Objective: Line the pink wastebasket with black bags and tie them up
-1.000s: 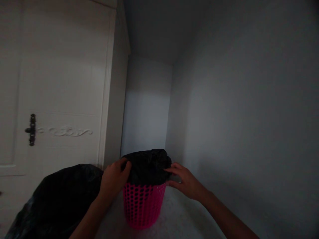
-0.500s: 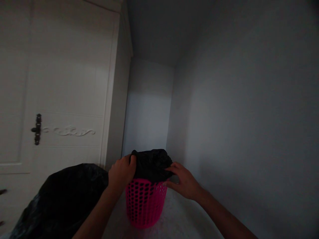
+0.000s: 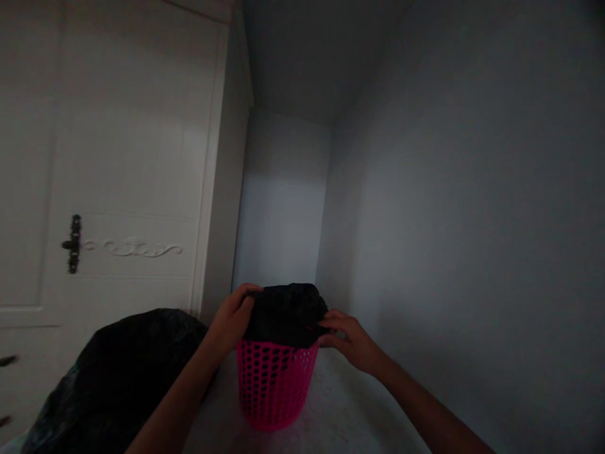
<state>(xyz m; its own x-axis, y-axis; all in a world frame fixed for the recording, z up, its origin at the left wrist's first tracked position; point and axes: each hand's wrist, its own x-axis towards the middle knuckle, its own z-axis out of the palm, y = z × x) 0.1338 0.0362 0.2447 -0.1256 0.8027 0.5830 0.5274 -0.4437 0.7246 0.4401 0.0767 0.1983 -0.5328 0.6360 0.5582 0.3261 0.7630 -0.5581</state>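
Black bin liner (image 3: pixel 287 313): bulging over the rim of the pink perforated basket (image 3: pixel 274 388), sitting between both hands. Left hand (image 3: pixel 233 317) is gripping the liner's near-left edge, fingers curled over it. Right hand (image 3: pixel 348 341) is pinching, apparently, the liner's right edge at the rim. Basket is standing on the pale floor (image 3: pixel 340 410). Large black bag (image 3: pixel 118 378) is lying left of the left hand, below the white door (image 3: pixel 118 157).
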